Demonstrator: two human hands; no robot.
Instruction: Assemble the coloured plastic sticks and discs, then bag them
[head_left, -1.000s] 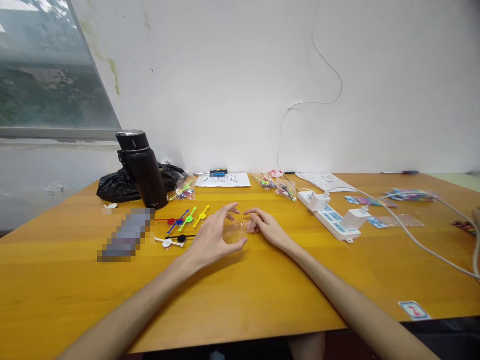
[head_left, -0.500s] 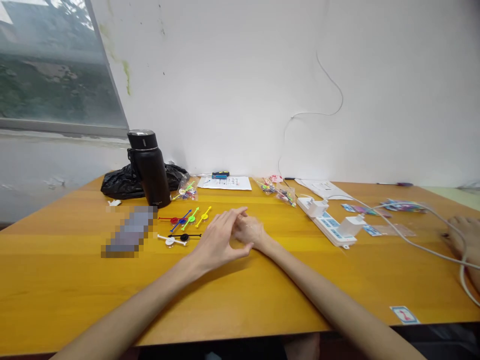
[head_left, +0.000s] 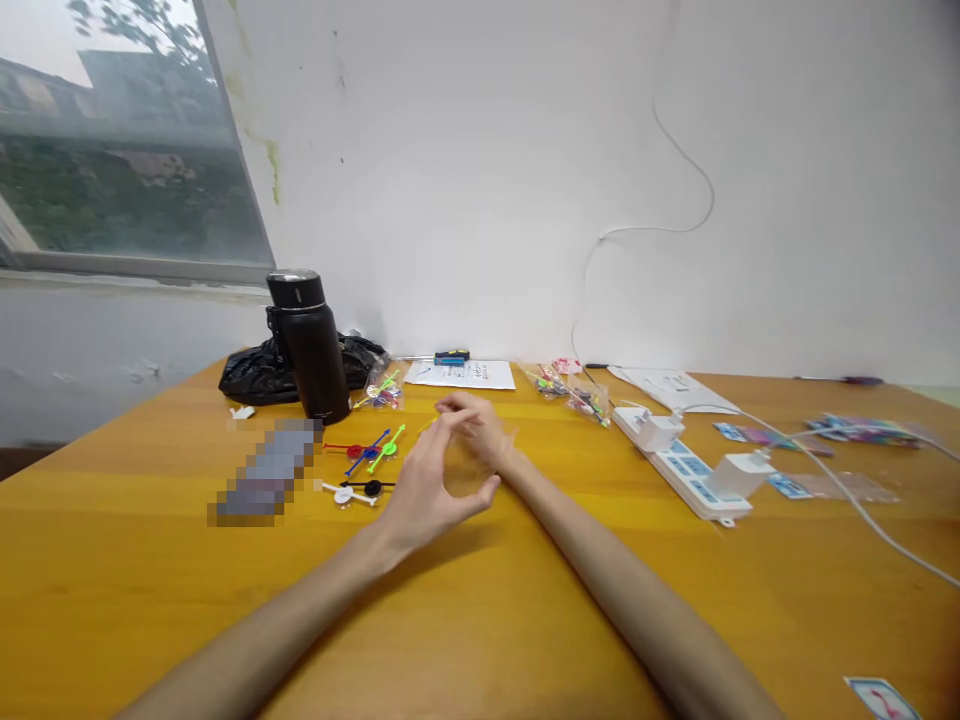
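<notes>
My left hand (head_left: 427,485) is held over the table, thumb and fingers apart in a C shape with nothing between them. Behind it, my right hand (head_left: 487,440) reaches leftward; motion smears it and the left fingers cover part of it, so its grip does not show. A yellow arrow spinner (head_left: 426,424) peeks out between the hands, mostly hidden. Left of the hands lie a green spinner (head_left: 387,450), a blue spinner (head_left: 370,454), a red spinner (head_left: 354,452), a black spinner (head_left: 373,488) and a white spinner (head_left: 344,496).
A black bottle (head_left: 315,350) stands before a black plastic bag (head_left: 255,372). Small clear bags of spinners (head_left: 382,388) and a screwdriver (head_left: 451,357) on paper (head_left: 480,375) lie along the wall. A power strip (head_left: 686,475) with chargers and cables is at right; a pixelated object (head_left: 270,470) lies left.
My right hand has moved left and away, past my left fingers, towards the yellow spinner. The view has shifted, and the other person's hand at the right edge is out of sight.
</notes>
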